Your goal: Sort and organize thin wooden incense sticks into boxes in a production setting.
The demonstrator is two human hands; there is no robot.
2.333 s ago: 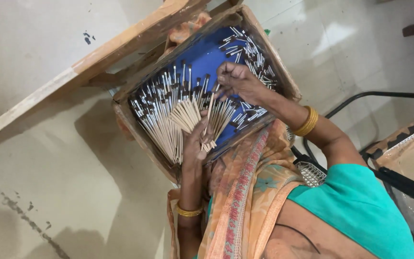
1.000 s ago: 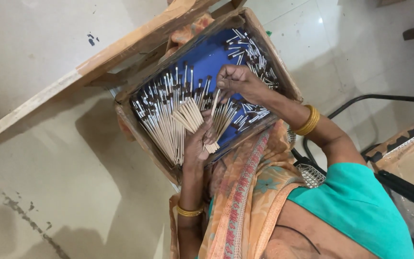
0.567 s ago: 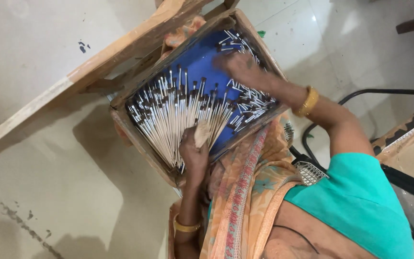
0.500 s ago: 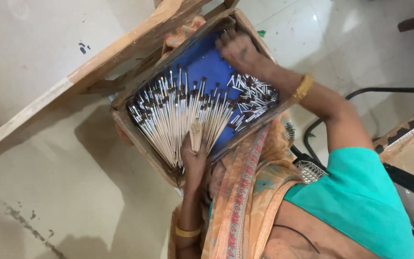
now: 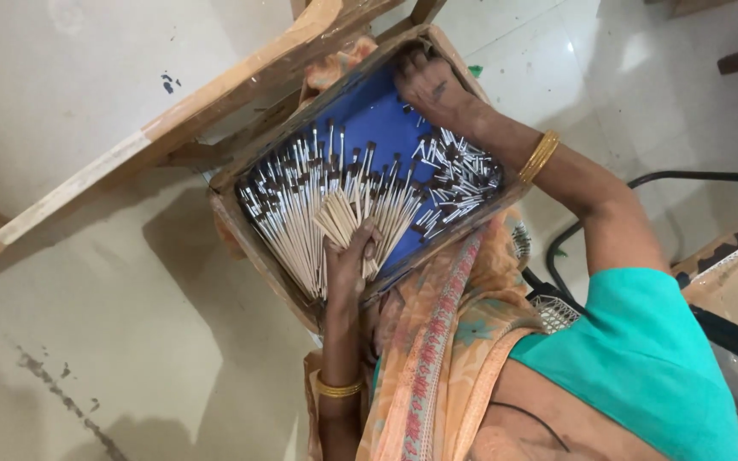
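Low in the frame, just right of centre, sit a teal sleeve and an orange patterned cloth, with a gold bangle on the near wrist. Above them, at centre, the left hand is closed around the bare ends of a fanned bunch of sticks, which spreads over a blue-lined wooden tray. More dark-tipped sticks lie in rows across the tray's left half, and a loose heap lies at its right edge. Farther up, at the tray's top corner, the right hand rests palm down with fingers curled (whether it holds anything I cannot tell). A wooden beam runs diagonally at upper left over the pale floor.
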